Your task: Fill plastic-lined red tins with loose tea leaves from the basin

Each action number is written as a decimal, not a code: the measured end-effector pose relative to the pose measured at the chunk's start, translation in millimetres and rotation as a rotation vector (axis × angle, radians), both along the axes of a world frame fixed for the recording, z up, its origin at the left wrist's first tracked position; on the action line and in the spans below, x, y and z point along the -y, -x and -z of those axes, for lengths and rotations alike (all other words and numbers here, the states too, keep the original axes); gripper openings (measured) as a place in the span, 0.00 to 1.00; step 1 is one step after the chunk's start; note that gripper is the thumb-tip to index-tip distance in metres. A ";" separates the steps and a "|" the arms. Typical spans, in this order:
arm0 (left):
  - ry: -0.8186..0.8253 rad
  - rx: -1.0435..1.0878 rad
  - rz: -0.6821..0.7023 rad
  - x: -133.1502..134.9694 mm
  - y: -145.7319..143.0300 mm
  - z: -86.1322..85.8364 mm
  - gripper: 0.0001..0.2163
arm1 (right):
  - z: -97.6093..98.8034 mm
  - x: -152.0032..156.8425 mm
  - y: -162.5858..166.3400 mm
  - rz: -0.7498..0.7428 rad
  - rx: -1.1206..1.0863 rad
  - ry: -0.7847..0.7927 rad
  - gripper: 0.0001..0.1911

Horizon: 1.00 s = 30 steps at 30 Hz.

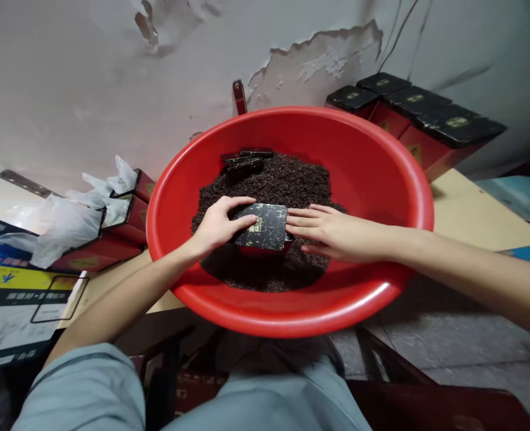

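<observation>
A wide red plastic basin [287, 326] holds a mound of dark, dry shreds [291, 173] that look like loose tea leaves. In the middle of it is a red tin with a scuffed black lid [269, 227], its lower part in shadow. My left hand [222, 224] grips the tin's left side, thumb on top of the lid and fingers along the far edge. From the right, my right hand [321, 227] lies with straight fingers, their tips at the lid's right edge. Several loose black lids [247, 160] lie on the leaves at the back left.
Several red tins with black lids [456, 123] stand right of the basin. On the left are open red tins lined with clear plastic bags [76, 224], beside printed boxes [17, 305]. A peeling wall [202, 72] rises behind the wooden table [471, 209].
</observation>
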<state>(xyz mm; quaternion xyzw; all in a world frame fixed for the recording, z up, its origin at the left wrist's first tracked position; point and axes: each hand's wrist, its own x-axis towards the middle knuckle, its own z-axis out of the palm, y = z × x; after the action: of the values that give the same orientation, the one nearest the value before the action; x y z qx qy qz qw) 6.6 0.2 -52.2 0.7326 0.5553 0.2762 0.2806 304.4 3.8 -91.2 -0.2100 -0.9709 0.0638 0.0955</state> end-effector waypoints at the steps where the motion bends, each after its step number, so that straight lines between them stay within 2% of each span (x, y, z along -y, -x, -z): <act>1: -0.050 -0.089 0.000 2.2 -2.8 1.4 0.18 | 3.1 2.5 -2.0 0.017 -0.004 0.035 0.29; 3: -0.109 -0.209 -0.029 4.8 -8.4 4.3 0.17 | 6.7 7.8 -3.1 0.075 -0.038 0.085 0.30; 6: -0.089 -0.331 -0.099 3.8 -17.8 10.3 0.16 | 3.3 13.1 -0.2 0.178 -0.132 0.184 0.28; 11: -0.004 -0.423 -0.138 3.4 -36.8 13.6 0.17 | -14.4 6.5 2.6 0.275 -0.225 0.589 0.19; 14: 0.005 -0.488 -0.112 7.2 -45.5 10.3 0.19 | -19.3 -2.3 4.1 0.377 -0.321 0.729 0.21; 16: -0.012 -0.547 -0.081 9.7 -48.4 8.3 0.21 | -17.7 -8.9 9.1 0.411 -0.381 0.643 0.22; 17: -0.032 -0.582 -0.067 10.9 -49.0 7.8 0.21 | -15.7 -12.6 13.4 0.400 -0.386 0.553 0.28; 20: -0.118 -0.701 -0.039 14.5 -48.4 7.6 0.22 | -6.1 -23.1 32.5 0.240 -0.282 0.266 0.62; 21: -0.142 -0.736 -0.026 15.5 -47.1 7.8 0.23 | -2.7 -25.5 39.8 0.171 -0.228 0.190 0.68; 22: -0.163 -0.763 -0.002 16.5 -45.3 8.0 0.23 | 0.4 -26.8 46.7 0.114 -0.181 0.124 0.71; 25: -0.205 -0.788 0.175 18.0 -37.0 9.0 0.29 | 5.5 -22.4 60.2 0.053 -0.089 -0.038 0.66; 28: -0.251 -0.806 0.375 18.0 -29.5 10.4 0.42 | 6.1 -11.0 61.5 0.139 -0.046 -0.122 0.58; 30: -0.276 -0.845 0.411 17.4 -28.0 10.7 0.45 | 8.0 -6.4 58.9 0.172 -0.047 -0.128 0.55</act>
<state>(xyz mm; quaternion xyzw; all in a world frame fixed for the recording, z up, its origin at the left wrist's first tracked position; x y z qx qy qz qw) 34.6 -17.2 -62.9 0.9054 0.4225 -0.0353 -0.0204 245.5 10.2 -99.2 -0.2845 -0.9489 -0.0021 0.1365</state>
